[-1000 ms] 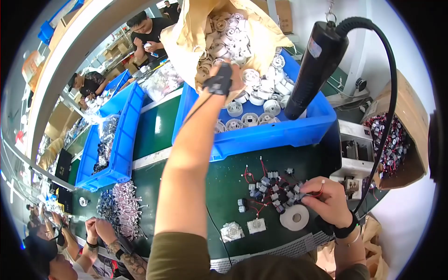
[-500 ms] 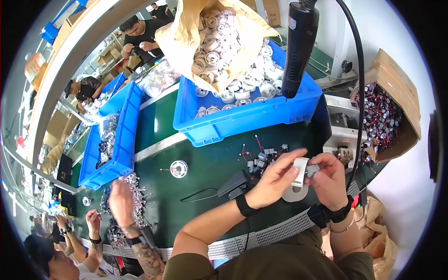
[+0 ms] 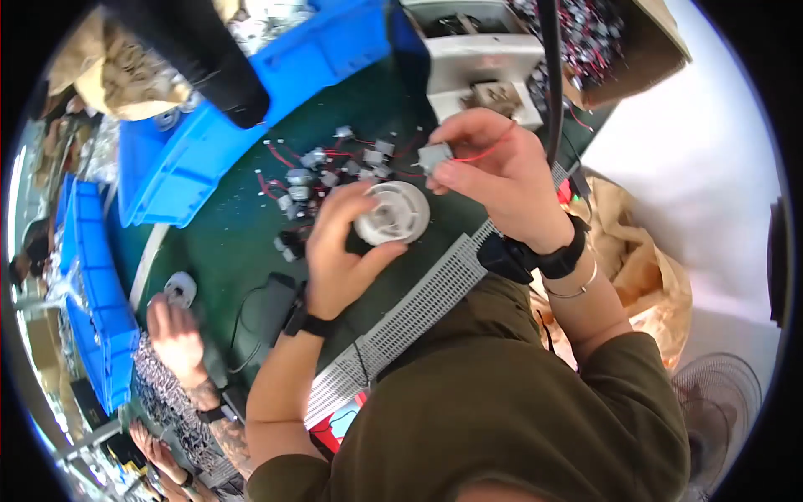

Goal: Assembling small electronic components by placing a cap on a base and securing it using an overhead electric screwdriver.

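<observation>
My left hand point(image 3: 337, 255) curls its fingers and thumb around the rim of a white round plastic housing point(image 3: 408, 219), whose hollow, ribbed inside faces up. To the right of it, my right hand point(image 3: 506, 180) pinches a small grey motor point(image 3: 434, 157) between thumb and fingers. A red wire point(image 3: 481, 156) trails from the motor across that hand. The motor is held apart from the housing. Just beyond my left hand lies a pile of similar grey motors with red leads point(image 3: 330, 171) on the green table point(image 3: 242, 230).
A black power screwdriver point(image 3: 196, 63) hangs in front of a blue bin point(image 3: 188, 180). At the back stand a metal fixture point(image 3: 468, 58) and a cardboard box point(image 3: 648, 38) of motors. A co-worker's hand point(image 3: 177, 339) is by another round white part point(image 3: 181, 289). A black cable box point(image 3: 272, 308) lies left.
The view has turned and shifted rightward. My hands have moved apart; the housing, earlier upright beside the motor, now lies open side up, while the right hand holds the motor away from it.
</observation>
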### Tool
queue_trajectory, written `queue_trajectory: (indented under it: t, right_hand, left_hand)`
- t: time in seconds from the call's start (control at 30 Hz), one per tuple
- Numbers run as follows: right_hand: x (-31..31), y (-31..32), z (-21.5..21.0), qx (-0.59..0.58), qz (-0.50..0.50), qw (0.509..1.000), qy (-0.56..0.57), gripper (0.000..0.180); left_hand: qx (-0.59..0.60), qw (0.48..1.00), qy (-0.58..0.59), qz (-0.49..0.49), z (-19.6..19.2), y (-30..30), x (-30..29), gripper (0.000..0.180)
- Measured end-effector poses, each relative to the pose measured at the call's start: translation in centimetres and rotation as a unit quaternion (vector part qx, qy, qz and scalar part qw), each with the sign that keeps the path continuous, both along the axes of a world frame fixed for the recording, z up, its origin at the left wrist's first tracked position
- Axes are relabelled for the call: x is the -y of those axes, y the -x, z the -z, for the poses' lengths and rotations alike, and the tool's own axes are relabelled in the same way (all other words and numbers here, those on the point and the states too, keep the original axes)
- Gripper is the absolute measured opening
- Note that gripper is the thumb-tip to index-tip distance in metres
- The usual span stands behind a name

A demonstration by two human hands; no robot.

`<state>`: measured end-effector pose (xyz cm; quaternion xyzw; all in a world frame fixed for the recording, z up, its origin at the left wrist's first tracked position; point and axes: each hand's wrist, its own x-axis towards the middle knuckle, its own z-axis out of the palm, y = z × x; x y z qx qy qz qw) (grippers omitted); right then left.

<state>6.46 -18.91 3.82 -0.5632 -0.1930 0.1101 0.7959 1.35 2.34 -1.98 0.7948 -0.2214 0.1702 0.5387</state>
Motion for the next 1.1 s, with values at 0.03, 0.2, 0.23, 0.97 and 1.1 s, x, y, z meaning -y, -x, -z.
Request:
queue_trajectory:
  t: [0.03, 0.2, 0.23, 0.97, 1.1]
  right_hand:
    - [0.1, 0.0, 0.0, -0.013, 0.001, 1.000, 0.005, 0.025]
    - [0.1, -0.3, 0.2, 0.061, -0.045, 0.981, 0.178, 0.026]
    - [0.0, -0.2, 0.4, 0.137, -0.037, 0.967, 0.209, 0.028]
    - [-10.6, -7.6, -8.2, 0.429, 0.261, 0.864, 0.039, 0.030]
    - [-11.8, -11.6, -12.6, 0.323, 0.001, 0.943, -0.078, 0.032]
  left_hand:
    - [-0.025, 0.999, 0.027, -0.002, 1.0, 0.0, -0.1, 0.051]
    - [0.016, 0.998, -0.061, -0.017, 0.3, -0.7, 1.2, 0.052]
    - [0.039, 0.995, -0.091, -0.027, 0.2, -0.6, 1.1, 0.052]
    - [0.104, 0.983, -0.154, -0.008, -0.2, 0.2, 0.7, 0.034]
    - [0.128, 0.982, -0.140, -0.010, 0.2, -0.3, 1.1, 0.036]
